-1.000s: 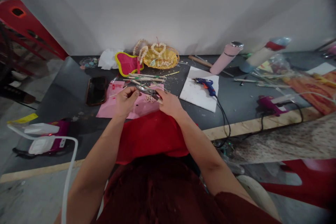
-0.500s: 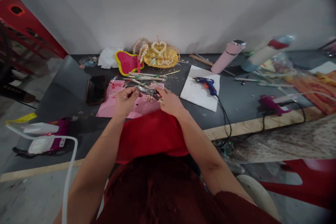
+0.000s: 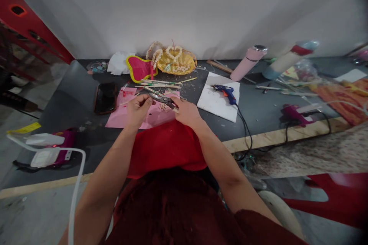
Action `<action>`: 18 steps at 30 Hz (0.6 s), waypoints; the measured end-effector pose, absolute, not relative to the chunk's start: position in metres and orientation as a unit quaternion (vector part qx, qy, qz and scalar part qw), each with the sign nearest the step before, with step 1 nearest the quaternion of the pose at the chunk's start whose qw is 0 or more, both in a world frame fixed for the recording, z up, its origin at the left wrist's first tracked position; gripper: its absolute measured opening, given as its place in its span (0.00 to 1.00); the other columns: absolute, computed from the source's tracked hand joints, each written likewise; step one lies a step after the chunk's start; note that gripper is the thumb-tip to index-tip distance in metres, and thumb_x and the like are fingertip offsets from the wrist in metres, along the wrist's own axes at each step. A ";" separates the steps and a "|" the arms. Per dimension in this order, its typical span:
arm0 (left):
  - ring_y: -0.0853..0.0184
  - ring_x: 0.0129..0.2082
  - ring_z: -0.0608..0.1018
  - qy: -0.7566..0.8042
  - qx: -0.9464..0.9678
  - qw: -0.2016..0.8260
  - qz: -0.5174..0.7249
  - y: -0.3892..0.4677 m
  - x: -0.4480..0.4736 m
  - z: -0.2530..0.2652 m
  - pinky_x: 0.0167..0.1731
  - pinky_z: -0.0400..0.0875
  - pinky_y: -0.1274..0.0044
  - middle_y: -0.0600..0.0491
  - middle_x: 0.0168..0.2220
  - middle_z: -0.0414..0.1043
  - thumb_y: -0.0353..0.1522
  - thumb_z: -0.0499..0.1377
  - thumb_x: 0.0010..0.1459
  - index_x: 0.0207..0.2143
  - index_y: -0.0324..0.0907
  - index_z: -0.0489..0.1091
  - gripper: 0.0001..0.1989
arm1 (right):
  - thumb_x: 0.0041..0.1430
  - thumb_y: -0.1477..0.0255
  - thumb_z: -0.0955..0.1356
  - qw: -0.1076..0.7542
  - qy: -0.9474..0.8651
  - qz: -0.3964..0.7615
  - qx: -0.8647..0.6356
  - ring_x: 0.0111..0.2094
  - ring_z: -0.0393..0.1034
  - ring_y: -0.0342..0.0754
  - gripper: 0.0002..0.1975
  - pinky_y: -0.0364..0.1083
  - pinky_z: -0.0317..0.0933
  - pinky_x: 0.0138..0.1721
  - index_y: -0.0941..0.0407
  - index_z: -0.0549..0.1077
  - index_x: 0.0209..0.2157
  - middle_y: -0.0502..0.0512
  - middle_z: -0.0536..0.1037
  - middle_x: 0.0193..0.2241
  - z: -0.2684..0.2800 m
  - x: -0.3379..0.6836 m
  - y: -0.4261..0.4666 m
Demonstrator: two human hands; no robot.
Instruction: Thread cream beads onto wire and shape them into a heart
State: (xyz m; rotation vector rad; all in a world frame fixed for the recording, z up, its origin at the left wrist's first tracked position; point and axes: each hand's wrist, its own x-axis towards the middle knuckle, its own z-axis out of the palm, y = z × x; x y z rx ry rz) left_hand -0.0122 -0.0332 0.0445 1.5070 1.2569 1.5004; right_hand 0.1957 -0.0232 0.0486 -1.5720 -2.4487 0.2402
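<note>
Over pink paper (image 3: 116, 118), the pinched left hand (image 3: 136, 111), hold unclear, could be nipped if the gripping right hand's (image 3: 185, 112) grey metal clippers (image 3: 161, 99) slip.

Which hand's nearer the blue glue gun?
Right. The right hand, holding the shears, is left of the glue gun; the left hand is farther left, by the shears' blade end. Neither touches the gun.

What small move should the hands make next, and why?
Perhaps the left hand should ease slightly back from the cutter before any squeeze: its fingertips are close to the blade end, while the right hand grips the handles. Small pieces lie below, on pink paper.
</note>
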 end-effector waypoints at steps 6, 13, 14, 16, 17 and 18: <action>0.74 0.22 0.68 0.490 0.569 0.320 0.578 -0.033 -0.008 0.046 0.23 0.62 0.80 0.54 0.24 0.72 0.31 0.61 0.55 0.29 0.40 0.74 0.04 | 0.55 0.76 0.64 0.127 -0.832 0.085 -0.534 0.45 0.72 0.54 0.31 0.50 0.66 0.43 0.48 0.59 0.61 0.56 0.75 0.49 0.047 0.198 -0.022; 0.75 0.19 0.63 0.510 0.583 0.306 0.554 -0.035 -0.010 0.048 0.19 0.55 0.80 0.57 0.18 0.65 0.31 0.60 0.55 0.28 0.40 0.76 0.06 | 0.53 0.78 0.64 0.135 -0.845 0.104 -0.506 0.50 0.69 0.54 0.34 0.52 0.65 0.48 0.51 0.56 0.62 0.58 0.71 0.56 0.048 0.201 -0.020; 0.75 0.19 0.63 0.511 0.585 0.305 0.550 -0.035 -0.010 0.048 0.19 0.56 0.80 0.57 0.18 0.66 0.32 0.59 0.55 0.28 0.40 0.76 0.07 | 0.54 0.78 0.64 0.133 -0.846 0.110 -0.504 0.50 0.69 0.54 0.34 0.52 0.65 0.48 0.51 0.56 0.62 0.58 0.71 0.56 0.048 0.201 -0.020; 0.74 0.20 0.65 0.512 0.590 0.305 0.544 -0.035 -0.011 0.047 0.21 0.58 0.81 0.56 0.19 0.67 0.33 0.59 0.56 0.29 0.40 0.76 0.07 | 0.55 0.77 0.63 0.131 -0.847 0.119 -0.501 0.49 0.69 0.54 0.33 0.52 0.65 0.48 0.51 0.56 0.62 0.58 0.71 0.56 0.048 0.201 -0.020; 0.74 0.21 0.66 0.511 0.592 0.307 0.543 -0.035 -0.012 0.046 0.22 0.59 0.81 0.56 0.20 0.68 0.33 0.59 0.56 0.29 0.40 0.76 0.07 | 0.55 0.76 0.63 0.132 -0.847 0.123 -0.500 0.49 0.69 0.54 0.33 0.51 0.65 0.48 0.51 0.56 0.63 0.58 0.71 0.56 0.048 0.202 -0.019; 0.73 0.22 0.67 0.508 0.594 0.309 0.541 -0.035 -0.012 0.046 0.23 0.60 0.80 0.56 0.21 0.69 0.34 0.59 0.56 0.29 0.40 0.76 0.08 | 0.55 0.76 0.63 0.132 -0.847 0.124 -0.499 0.49 0.69 0.53 0.32 0.51 0.65 0.48 0.52 0.56 0.63 0.58 0.71 0.56 0.048 0.202 -0.019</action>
